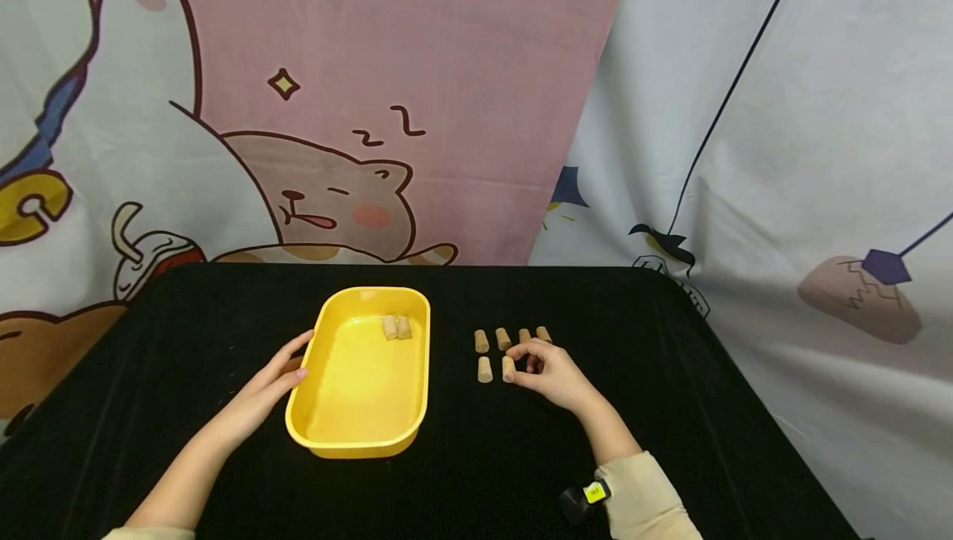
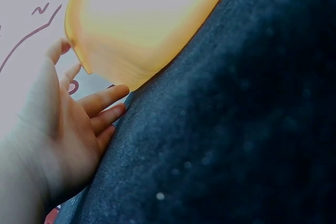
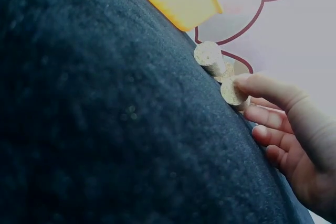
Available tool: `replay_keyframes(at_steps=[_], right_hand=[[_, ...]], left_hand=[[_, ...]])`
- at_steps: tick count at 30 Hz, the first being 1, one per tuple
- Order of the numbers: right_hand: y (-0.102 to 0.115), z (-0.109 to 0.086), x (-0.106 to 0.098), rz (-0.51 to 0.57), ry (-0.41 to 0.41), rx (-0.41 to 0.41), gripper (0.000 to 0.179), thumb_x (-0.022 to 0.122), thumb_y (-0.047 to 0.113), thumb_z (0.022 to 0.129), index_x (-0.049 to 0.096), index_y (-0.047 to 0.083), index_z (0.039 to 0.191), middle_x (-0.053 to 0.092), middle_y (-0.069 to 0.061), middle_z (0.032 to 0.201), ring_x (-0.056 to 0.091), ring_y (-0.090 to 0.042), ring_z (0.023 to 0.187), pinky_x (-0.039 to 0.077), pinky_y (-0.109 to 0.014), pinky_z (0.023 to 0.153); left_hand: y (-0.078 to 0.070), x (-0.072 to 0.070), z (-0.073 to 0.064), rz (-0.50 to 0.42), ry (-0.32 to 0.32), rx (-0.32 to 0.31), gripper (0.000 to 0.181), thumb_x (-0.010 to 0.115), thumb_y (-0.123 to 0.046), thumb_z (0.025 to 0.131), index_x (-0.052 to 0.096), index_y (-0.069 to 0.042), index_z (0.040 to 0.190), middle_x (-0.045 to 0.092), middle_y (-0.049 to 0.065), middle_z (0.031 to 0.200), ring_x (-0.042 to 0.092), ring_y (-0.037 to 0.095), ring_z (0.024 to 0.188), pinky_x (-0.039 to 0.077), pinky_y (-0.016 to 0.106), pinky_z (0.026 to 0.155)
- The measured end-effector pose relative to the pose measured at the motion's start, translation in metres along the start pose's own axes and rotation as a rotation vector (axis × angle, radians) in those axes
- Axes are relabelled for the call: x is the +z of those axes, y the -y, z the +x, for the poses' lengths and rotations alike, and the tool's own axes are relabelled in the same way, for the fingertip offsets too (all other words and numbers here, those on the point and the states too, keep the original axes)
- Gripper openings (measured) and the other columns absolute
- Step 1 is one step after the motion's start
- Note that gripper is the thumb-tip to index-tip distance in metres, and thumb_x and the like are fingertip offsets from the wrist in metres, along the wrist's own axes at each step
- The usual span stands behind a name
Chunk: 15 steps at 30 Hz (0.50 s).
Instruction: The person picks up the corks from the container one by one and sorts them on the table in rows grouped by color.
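Observation:
My right hand (image 1: 549, 373) pinches a cork stopper (image 1: 509, 370) between thumb and fingertips, at the near row on the black cloth. Another cork (image 1: 485, 370) stands just left of it. Behind them is a row of several more corks (image 1: 481, 341), partly covered by the fingers. In the right wrist view, the thumb presses on the pinched cork (image 3: 231, 92). My left hand (image 1: 262, 391) rests with extended fingers against the left side of a yellow tray (image 1: 357, 446). Two corks (image 1: 397, 327) lie inside that tray, towards its far right corner.
A black cloth (image 1: 476, 490) covers the table. Behind its far edge hangs a curtain (image 1: 476, 69) printed with cartoon animals. A dark device with a yellow label (image 1: 596, 491) is at the right sleeve.

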State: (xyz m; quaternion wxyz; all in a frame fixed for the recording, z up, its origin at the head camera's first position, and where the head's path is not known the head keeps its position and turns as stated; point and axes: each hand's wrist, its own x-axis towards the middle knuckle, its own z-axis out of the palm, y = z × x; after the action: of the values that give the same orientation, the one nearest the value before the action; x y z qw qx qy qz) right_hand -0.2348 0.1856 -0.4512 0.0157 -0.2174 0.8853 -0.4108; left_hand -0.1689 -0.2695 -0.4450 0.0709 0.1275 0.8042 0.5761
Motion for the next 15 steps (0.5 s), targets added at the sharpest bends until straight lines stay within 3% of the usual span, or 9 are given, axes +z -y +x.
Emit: replay_keyframes(at_steps=[10, 15], right_hand=[[0.005, 0.0, -0.002, -0.034, -0.004, -0.012, 0.036, 0.079, 0.025, 0.078, 0.067, 0.012, 0.11, 0.06, 0.001, 0.1, 0.054, -0.014, 0.077, 0.047, -0.03, 0.065], [0.014, 0.002, -0.005, -0.045, -0.035, -0.061, 0.035, 0.078, 0.022, 0.079, 0.067, 0.011, 0.11, 0.061, -0.002, 0.102, 0.053, -0.015, 0.076, 0.047, -0.03, 0.064]], left_hand=[[0.0, 0.0, -0.001, -0.003, 0.004, -0.004, 0.057, 0.039, -0.027, 0.104, 0.013, -0.015, 0.154, 0.025, 0.036, 0.145, 0.046, 0.049, 0.119, 0.046, 0.058, 0.088], [0.0, 0.0, 0.0, -0.005, 0.004, -0.009, 0.057, 0.039, -0.028, 0.104, 0.013, -0.016, 0.154, 0.026, 0.036, 0.145, 0.047, 0.048, 0.119, 0.046, 0.058, 0.088]])
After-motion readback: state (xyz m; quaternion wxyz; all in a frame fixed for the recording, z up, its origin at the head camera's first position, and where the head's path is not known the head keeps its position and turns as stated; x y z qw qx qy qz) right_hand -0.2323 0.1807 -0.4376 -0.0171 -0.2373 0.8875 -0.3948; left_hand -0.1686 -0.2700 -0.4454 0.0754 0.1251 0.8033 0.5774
